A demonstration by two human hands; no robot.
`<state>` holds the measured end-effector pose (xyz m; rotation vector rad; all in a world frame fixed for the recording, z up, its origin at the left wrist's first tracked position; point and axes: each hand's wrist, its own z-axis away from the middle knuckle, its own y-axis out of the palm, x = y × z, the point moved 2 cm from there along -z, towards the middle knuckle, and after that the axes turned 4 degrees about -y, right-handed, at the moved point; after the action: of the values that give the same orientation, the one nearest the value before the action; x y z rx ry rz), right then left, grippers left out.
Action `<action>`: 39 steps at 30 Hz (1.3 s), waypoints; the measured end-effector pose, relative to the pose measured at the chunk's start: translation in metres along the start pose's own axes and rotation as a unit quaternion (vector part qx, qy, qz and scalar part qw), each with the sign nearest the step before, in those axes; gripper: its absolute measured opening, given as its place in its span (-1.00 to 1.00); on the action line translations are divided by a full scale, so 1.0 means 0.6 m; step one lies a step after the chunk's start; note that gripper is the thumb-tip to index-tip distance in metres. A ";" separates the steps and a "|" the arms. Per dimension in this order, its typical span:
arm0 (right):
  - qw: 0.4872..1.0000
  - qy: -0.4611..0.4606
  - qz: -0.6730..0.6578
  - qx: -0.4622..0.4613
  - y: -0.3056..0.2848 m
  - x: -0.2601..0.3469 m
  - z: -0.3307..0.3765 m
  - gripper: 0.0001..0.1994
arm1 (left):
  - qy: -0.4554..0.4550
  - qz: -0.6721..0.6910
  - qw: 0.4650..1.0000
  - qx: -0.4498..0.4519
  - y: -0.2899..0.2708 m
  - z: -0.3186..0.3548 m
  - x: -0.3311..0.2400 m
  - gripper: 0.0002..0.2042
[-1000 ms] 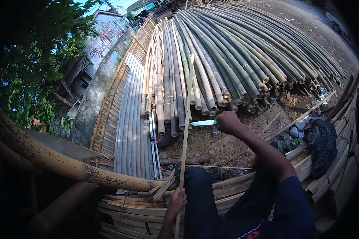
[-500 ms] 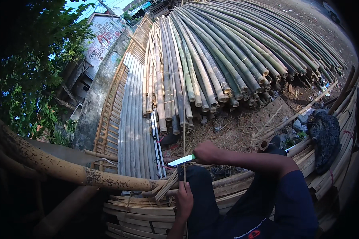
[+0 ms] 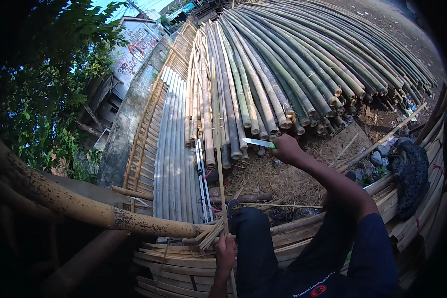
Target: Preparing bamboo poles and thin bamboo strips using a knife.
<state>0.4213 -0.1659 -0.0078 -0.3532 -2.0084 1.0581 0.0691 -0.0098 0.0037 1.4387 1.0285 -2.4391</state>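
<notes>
Head view: the right hand (image 3: 286,148), closed round a green-handled knife (image 3: 257,142), has swung up from just ahead of the left hand (image 3: 226,251), so the blade seems between strokes. Left fingers close around a long, flat, pale bamboo strip (image 3: 220,169), which rises beyond that grip, apart from the shiny blade. Round, jointed poles (image 3: 278,79) lie farther ahead.

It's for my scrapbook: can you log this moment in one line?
left hand: holds bamboo strip | right hand: holds knife, apart from strip | ahead: bamboo poles
</notes>
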 end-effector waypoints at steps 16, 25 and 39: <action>0.998 0.033 -0.018 0.049 0.019 0.024 -0.021 -0.78 | 0.138 -0.125 0.982 -0.009 0.093 0.030 -0.024 -0.71; 0.983 -0.082 0.058 0.151 0.003 0.034 0.014 -0.81 | 0.107 -0.124 0.986 0.022 0.076 -0.008 -0.015 -0.71; 0.981 0.182 0.063 -0.016 -0.017 -0.161 -0.039 -0.77 | 0.106 -0.100 0.988 0.053 0.044 0.025 0.043 -0.75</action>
<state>0.5011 -0.2142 -0.0441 -0.6501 -1.6934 0.9604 0.0558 -0.0334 -0.0259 1.7394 1.1536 -2.5550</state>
